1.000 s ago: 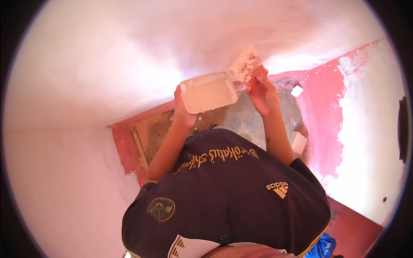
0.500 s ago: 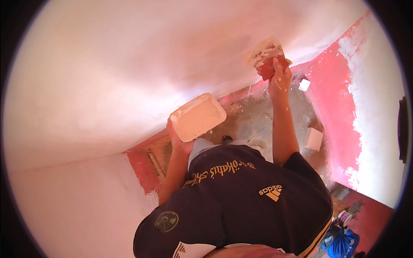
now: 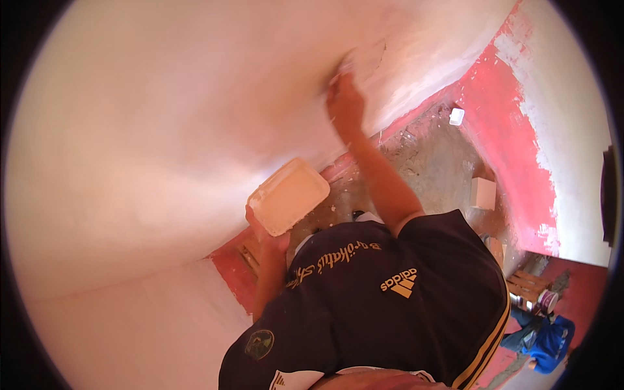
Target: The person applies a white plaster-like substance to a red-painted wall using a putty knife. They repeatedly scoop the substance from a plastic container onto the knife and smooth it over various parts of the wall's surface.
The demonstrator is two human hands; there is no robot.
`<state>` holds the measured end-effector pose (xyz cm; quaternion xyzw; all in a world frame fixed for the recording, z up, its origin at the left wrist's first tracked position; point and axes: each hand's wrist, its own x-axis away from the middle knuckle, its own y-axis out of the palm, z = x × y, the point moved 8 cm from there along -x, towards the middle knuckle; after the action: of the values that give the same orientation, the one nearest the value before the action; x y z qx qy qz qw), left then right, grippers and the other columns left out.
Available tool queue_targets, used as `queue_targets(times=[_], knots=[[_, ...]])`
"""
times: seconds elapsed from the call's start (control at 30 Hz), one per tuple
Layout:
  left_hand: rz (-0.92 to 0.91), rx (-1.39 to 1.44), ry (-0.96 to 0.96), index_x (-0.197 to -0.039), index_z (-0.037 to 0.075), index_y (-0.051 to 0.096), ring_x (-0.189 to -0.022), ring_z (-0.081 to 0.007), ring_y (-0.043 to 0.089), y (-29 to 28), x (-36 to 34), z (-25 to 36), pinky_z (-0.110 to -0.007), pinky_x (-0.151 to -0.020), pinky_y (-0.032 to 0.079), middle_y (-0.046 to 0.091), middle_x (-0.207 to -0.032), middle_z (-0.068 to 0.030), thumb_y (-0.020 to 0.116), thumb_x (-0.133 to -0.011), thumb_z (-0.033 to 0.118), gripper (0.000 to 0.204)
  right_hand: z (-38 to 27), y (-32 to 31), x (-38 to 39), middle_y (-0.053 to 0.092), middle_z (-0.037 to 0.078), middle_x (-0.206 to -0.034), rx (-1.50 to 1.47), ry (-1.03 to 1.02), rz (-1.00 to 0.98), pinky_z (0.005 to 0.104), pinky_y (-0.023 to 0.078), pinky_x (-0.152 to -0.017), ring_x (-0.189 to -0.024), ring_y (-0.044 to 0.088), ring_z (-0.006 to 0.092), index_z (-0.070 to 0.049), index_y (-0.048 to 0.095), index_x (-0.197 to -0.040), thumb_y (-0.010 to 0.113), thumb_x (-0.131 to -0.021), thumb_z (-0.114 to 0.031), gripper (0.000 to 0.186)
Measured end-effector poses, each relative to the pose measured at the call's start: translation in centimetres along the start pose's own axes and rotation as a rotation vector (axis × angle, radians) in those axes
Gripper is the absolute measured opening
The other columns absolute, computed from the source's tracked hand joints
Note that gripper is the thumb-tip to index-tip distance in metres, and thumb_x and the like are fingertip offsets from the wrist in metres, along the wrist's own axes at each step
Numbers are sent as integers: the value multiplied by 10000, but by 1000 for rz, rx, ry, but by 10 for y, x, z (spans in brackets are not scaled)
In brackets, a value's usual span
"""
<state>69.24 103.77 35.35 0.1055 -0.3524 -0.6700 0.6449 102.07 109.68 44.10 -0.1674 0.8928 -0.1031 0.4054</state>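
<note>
My left hand [image 3: 265, 235] grips the lower left edge of a pale rectangular plastic tub [image 3: 273, 182]. Smooth cream-coloured putty [image 3: 289, 198] fills it and smears its rim. Higher up, my right hand [image 3: 346, 107] is closed round a putty knife [image 3: 348, 64], whose blade lies against the pale wall [image 3: 260, 78]. Most of the knife is hidden by the hand and blurred. Just right of the blade, a thin dark ragged line marks the wall's coating.
A red band [image 3: 504, 130] runs along the right wall's lower part. On the floor stand a small white container [image 3: 457, 116] and a pale box [image 3: 483, 193]. Lower right are a wooden pallet [image 3: 523, 286], a paint bucket [image 3: 547, 301] and another person in blue [image 3: 551, 344].
My right hand has swung left and brought the putty knife from above the floor's edge onto the wall. The tub has shifted slightly left and down. The person in blue shows more fully.
</note>
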Motion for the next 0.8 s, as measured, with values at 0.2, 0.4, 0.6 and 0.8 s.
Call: queue_targets(times=[0.2, 0.4, 0.6, 0.8], knots=[[-166, -159, -15, -1448, 164, 452, -1273, -248, 558, -99, -31, 26, -427, -1033, 503, 549, -1416, -40, 308, -1052, 593, 601, -49, 10, 105, 695, 214, -1055, -227, -67, -166, 448, 564, -726, -791, 685, 369, -16, 643, -1034, 607, -957, -131, 143], [-97, 65, -241, -1475, 151, 425, -1331, -257, 508, -218, -68, 53, -426, -1083, 457, 518, -1456, -53, 300, -1050, 612, 639, 55, 0, 42, 736, 188, -881, 61, 282, 311, 418, 549, -679, -771, 719, 343, -38, 700, -1152, 572, -1004, -251, 290], [-166, -75, -155, -1384, 98, 484, -1216, -236, 574, -255, -93, 89, -419, -976, 536, 573, -1322, -64, 329, -1066, 509, 542, -67, 137, 158, 684, 167, -804, 192, 19, 73, 432, 507, -615, -661, 653, 327, -19, 700, -1110, 548, -981, -217, 281], [-211, 48, -226, -1498, 149, 403, -1363, -262, 481, -290, -100, 103, -433, -1117, 424, 491, -1488, -56, 305, -1044, 623, 663, -64, 82, 166, 711, 147, -784, -52, 331, 171, 408, 517, -652, -692, 669, 266, -10, 738, -1015, 532, -1033, -356, 403]])
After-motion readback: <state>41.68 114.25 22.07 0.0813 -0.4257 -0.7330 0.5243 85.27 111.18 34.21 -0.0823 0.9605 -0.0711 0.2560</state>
